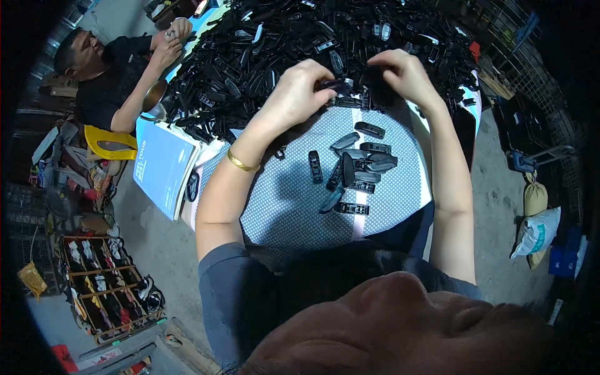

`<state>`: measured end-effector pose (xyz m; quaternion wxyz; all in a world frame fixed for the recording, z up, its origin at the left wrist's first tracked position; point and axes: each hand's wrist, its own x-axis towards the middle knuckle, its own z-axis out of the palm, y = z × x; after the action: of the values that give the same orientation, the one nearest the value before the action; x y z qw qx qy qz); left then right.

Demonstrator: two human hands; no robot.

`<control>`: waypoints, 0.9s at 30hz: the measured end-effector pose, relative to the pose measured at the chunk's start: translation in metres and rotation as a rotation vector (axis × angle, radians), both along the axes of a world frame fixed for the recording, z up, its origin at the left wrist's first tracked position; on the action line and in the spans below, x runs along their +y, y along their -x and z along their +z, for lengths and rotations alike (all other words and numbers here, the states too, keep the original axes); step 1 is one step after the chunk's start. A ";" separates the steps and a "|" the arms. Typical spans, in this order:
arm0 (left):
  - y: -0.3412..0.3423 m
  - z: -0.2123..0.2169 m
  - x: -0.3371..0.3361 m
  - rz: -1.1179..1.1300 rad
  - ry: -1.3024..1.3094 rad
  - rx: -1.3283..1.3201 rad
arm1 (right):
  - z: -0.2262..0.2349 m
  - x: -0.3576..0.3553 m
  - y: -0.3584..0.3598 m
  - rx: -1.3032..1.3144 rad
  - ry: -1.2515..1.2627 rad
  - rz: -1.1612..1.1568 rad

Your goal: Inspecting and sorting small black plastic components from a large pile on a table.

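My left hand [294, 92] is closed, with thumb and fingers pinching a small black oblong plastic piece [337, 84] at the near edge of a big heap. Just to its right, my right hand [407, 76] bends over the heap [281, 37] with thumb and forefinger apart. The dark pieces behind it blend together, and I make out none in its grip. Between my forearms, several similar black and grey pieces [369, 164] lie in a loose cluster on a patterned grey-white mat [281, 206]. One piece [315, 166] lies apart to the left.
A blue-covered book or pad [164, 169] lies at the table's left edge, beside a metal bowl [156, 100]. Another person [103, 75] works with both hands at the far left. A shoe rack [109, 284] stands at lower left; sacks [539, 231] stand on the right floor.
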<state>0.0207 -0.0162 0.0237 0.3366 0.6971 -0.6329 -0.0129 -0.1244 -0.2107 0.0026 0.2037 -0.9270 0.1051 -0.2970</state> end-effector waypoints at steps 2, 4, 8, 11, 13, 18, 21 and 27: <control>0.000 0.006 -0.001 -0.027 0.044 0.072 | -0.008 0.002 -0.002 0.080 0.248 0.112; -0.004 0.007 -0.003 -0.061 0.063 0.256 | -0.018 0.011 -0.008 0.146 0.363 0.047; -0.007 0.006 -0.004 -0.051 -0.079 0.829 | -0.020 0.016 -0.013 0.044 0.453 0.001; -0.011 -0.004 -0.006 -0.092 -0.080 0.952 | -0.012 0.024 -0.014 -0.144 0.161 0.026; -0.014 -0.011 -0.009 -0.156 -0.150 1.034 | -0.009 0.033 -0.016 -0.243 -0.078 0.035; -0.007 -0.020 -0.016 -0.140 -0.110 1.126 | -0.010 0.056 -0.019 -0.441 -0.223 0.198; -0.007 -0.023 -0.016 -0.072 0.085 1.029 | -0.010 0.060 -0.019 -0.391 -0.135 0.265; 0.000 -0.015 -0.013 0.012 0.228 0.461 | -0.016 0.059 -0.018 -0.245 -0.387 0.164</control>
<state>0.0203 -0.0295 0.0082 0.5484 0.6372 -0.5326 -0.0981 -0.1067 -0.1515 -0.0136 0.4121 -0.8332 0.0588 -0.3641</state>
